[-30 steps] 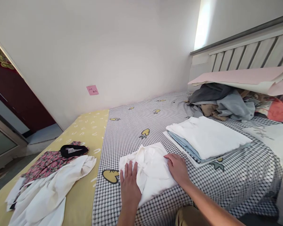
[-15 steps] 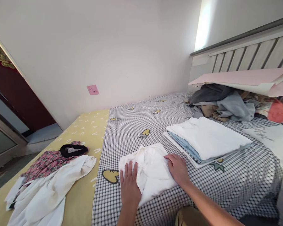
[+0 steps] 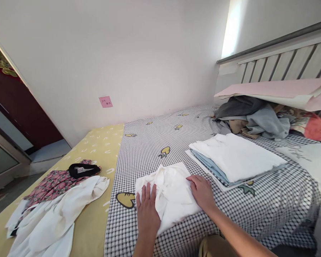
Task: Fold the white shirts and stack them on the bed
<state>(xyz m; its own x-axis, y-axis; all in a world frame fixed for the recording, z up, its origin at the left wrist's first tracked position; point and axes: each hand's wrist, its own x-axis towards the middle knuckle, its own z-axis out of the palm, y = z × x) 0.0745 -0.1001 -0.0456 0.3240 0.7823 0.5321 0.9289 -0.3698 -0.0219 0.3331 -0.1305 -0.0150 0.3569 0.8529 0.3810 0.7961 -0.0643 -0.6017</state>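
Observation:
A folded white shirt [image 3: 173,194] with its collar at the far side lies on the checked bedspread in front of me. My left hand [image 3: 147,210] rests flat on its left side, fingers stretched and slightly apart. On the right edge of the shirt lies my right hand [image 3: 203,192], fingers extended and touching the fabric without gripping it; part of its fingertips is hard to make out. To the right sits a stack of folded clothes [image 3: 238,157], white on top with light blue and dark checked layers beneath.
Loose clothes, a floral top [image 3: 52,189] and a white garment [image 3: 59,217], lie on the yellow sheet [image 3: 96,150] at left. A rumpled clothes pile [image 3: 256,116] under pink sheets of paper [image 3: 275,89] stands by the headboard [image 3: 280,64]. A pink note [image 3: 105,102] is on the wall.

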